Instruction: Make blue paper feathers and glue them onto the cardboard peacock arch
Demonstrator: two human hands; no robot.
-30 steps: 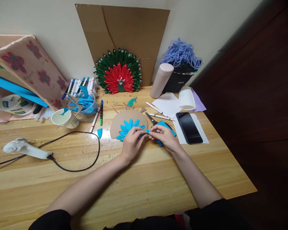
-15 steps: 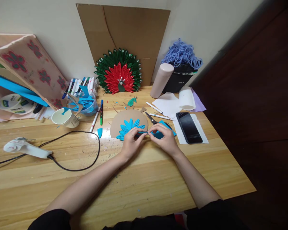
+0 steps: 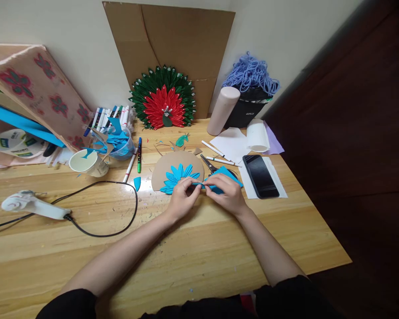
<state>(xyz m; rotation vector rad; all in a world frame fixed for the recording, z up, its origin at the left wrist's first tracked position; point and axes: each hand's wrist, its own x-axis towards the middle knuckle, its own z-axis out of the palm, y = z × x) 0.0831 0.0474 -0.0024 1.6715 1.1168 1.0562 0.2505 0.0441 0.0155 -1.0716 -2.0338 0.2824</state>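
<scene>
Between my two hands is a small folded blue paper petal. My left hand pinches one end, and my right hand pinches the other; the fingertips nearly meet. Just behind my left hand lies a rounded cardboard piece bearing a fan of blue petals. Under and behind my right hand is a blue sheet, partly covered by the fingers. Black scissors lie beside it, their handles mostly hidden. A single blue petal rests left of the cardboard.
A glue gun with a looping black cord lies at left. Behind it stand a paper cup and a tub of blue scraps. A phone is at right. A red and green peacock craft leans against cardboard at the back.
My right hand's fingers have curled and shifted slightly over the petal. Both hands still pinch it in nearly the same place. The whole view has shifted slightly.
</scene>
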